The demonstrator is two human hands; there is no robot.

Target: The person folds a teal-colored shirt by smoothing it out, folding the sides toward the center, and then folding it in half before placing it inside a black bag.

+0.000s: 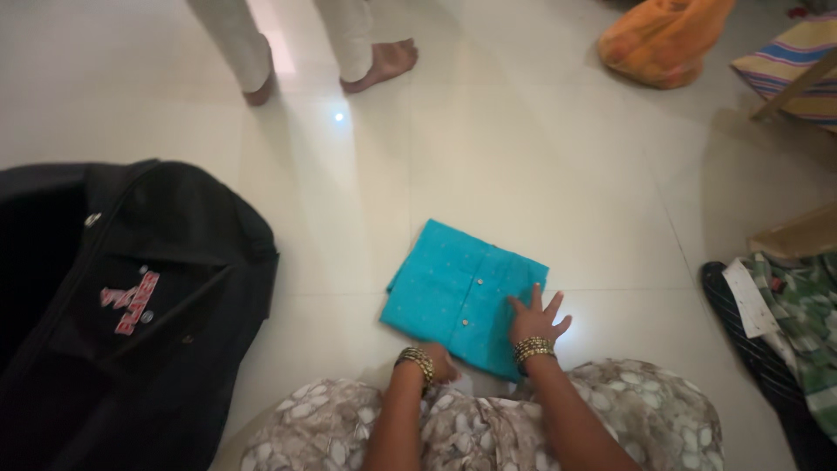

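Note:
A folded turquoise shirt [453, 292] with small buttons lies on the pale tiled floor in front of my knees. My right hand [536, 318] rests flat on its near right corner, fingers spread. My left hand [436, 362] is tucked at the shirt's near edge, mostly hidden by the cloth and my wrist; whether it grips the fabric is unclear. Both wrists wear gold bangles. My lap is covered by a brown and white patterned garment [645, 410].
A large black duffel bag [122, 314] lies open at the left. Another person's bare feet [384, 65] stand at the far side. An orange bag [663, 39] and striped cloth [798, 61] sit at the top right; a green checked garment [802, 323] lies at the right.

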